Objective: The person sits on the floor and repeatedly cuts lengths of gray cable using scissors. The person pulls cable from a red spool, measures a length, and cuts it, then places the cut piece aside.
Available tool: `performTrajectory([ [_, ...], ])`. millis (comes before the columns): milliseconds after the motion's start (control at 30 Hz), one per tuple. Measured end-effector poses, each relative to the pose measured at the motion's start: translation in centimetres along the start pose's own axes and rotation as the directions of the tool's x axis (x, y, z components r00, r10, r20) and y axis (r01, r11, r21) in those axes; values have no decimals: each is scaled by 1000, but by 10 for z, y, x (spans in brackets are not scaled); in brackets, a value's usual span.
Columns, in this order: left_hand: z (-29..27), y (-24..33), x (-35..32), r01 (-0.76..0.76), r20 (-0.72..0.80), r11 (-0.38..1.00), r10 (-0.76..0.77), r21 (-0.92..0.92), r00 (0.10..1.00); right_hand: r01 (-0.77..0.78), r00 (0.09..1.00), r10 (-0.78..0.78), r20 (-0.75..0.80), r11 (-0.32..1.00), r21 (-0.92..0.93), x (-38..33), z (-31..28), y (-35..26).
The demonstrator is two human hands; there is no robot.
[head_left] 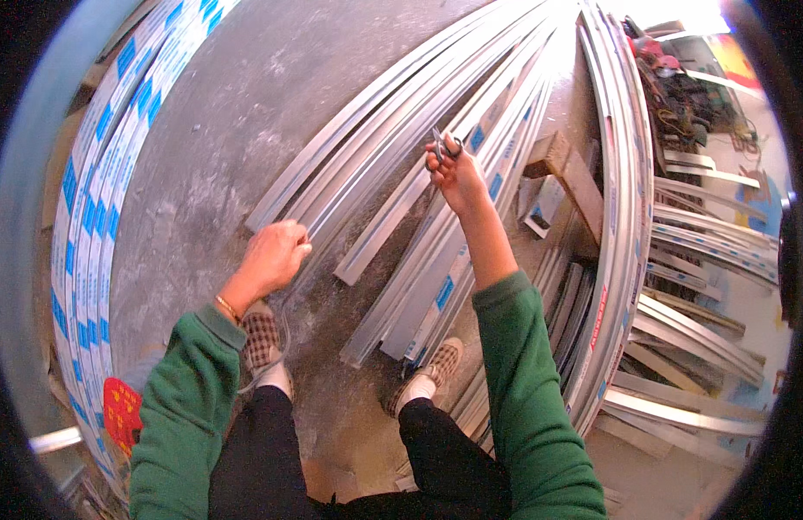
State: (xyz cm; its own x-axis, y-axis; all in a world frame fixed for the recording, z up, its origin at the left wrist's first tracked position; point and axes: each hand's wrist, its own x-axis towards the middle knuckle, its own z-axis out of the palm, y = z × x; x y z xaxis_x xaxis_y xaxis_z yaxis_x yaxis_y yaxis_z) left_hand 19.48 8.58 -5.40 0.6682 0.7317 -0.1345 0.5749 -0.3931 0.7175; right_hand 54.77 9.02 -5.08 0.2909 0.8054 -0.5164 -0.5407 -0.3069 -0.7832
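My left hand [276,257] is closed, thumb against bent fingers, over the near ends of the left-hand metal profiles [341,160]. A thin pale cord [286,334] appears to hang from it, looping down past my left shoe; the grip itself is partly hidden. Farther forward, my right hand [458,180] is raised above the middle profiles [384,230], its fingers wrapped round a small pair of dark-handled scissors [439,146]. The scissor blades point up and away from me. Beneath my right forearm lie more long profiles [427,299], some with blue-printed film.
Blue-and-white wrapped profiles [94,251] run along the left. A wooden block support [579,186] stands right of the bundles, beside a long curved-looking row of profiles [623,217]. Shorter offcuts [705,338] lie at the far right. My checkered shoes [261,336] stand close to the profile ends.
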Motion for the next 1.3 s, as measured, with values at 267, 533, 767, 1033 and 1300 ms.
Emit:
performTrajectory([
  [267, -7, -5, 3, 20, 10, 1000, -21, 19, 1000, -332, 921, 307, 242, 940, 73, -114, 26, 74],
  [533, -5, -1, 1, 49, 23, 999, -49, 12, 999, -299, 935, 279, 219, 952, 65, -119, 43, 83],
  [767, -3, -5, 0, 15, 1, 1000, -15, 11, 1000, -232, 959, 233, 160, 972, -22, -113, 46, 88],
  [1033, -18, 4, 1, 78, 34, 997, -78, -6, 996, -103, 995, 103, 3, 995, -3, -106, 66, 89],
  [1300, -22, 5, 1, 70, 18, 997, -69, -35, 997, 65, 994, -70, -85, 996, -64, -47, 50, 50],
])
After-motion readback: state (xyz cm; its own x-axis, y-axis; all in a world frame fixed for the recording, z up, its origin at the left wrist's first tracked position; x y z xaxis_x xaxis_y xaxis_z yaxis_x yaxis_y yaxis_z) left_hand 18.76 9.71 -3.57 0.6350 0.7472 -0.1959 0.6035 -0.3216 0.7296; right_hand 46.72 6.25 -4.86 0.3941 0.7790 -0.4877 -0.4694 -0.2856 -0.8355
